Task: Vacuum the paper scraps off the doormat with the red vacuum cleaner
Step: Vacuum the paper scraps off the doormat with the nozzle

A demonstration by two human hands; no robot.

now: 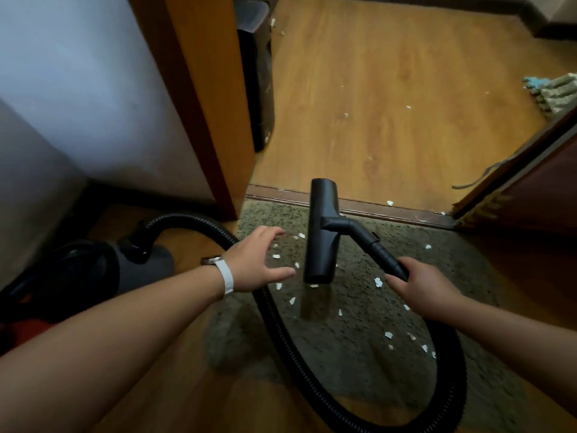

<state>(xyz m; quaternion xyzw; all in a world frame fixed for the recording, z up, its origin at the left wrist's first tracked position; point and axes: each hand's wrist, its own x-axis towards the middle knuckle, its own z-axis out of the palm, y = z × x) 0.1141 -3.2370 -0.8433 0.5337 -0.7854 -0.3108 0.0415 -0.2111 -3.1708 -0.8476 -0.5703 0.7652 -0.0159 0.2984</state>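
Note:
A shaggy grey-green doormat (368,314) lies before the door threshold, strewn with several white paper scraps (378,281). My right hand (418,289) is shut on the black vacuum wand (382,254). The wand's black floor nozzle (321,232) hangs just above the mat, turned lengthwise away from me. My left hand (259,260), fingers spread, hovers over the mat left of the nozzle and holds nothing. The black ribbed hose (281,339) loops across the mat back to the red and dark vacuum body (81,276) at the left.
A wooden door frame (215,120) and white wall stand at the left, a dark box (256,73) behind the frame. Beyond the threshold (374,207) lies wood floor (406,89) with a few scraps. An open door (537,182) is at the right, a mop head (559,92) beyond.

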